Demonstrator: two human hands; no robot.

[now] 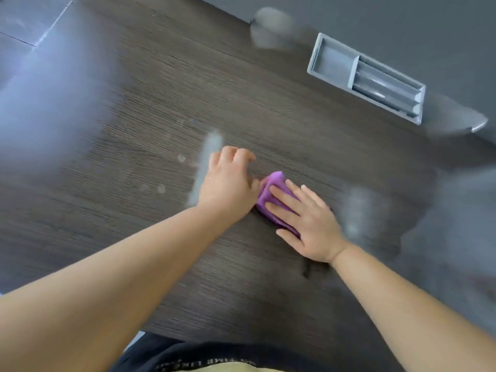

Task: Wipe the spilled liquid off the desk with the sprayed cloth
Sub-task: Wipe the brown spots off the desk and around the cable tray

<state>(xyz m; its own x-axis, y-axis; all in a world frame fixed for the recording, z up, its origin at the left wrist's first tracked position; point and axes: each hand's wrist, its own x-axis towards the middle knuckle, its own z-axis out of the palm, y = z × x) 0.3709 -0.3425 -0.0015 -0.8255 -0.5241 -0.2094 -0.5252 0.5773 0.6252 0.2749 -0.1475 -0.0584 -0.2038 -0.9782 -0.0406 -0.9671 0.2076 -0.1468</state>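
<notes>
A folded purple cloth (pixel 271 183) lies on the dark wood-grain desk (pixel 161 89), near its middle. My right hand (pixel 308 224) lies flat on the cloth with straight, spread fingers pressing it down. My left hand (pixel 228 181) rests on the desk just left of the cloth with its fingers curled and its thumb at the cloth's edge, holding nothing that I can make out. Small pale wet spots (pixel 181 158) and two more drops (pixel 161 188) sit on the desk left of my left hand. A blurred grey streak (pixel 205 167) runs along that hand's outer side.
A grey recessed tray (pixel 332 63) with pen slots sits at the back right beside a dark partition (pixel 402 22). A blurred round grey shape (pixel 271 28) stands at the back edge. Right of my right hand lies a pale blurred patch (pixel 357 210). Glare covers the desk's left side.
</notes>
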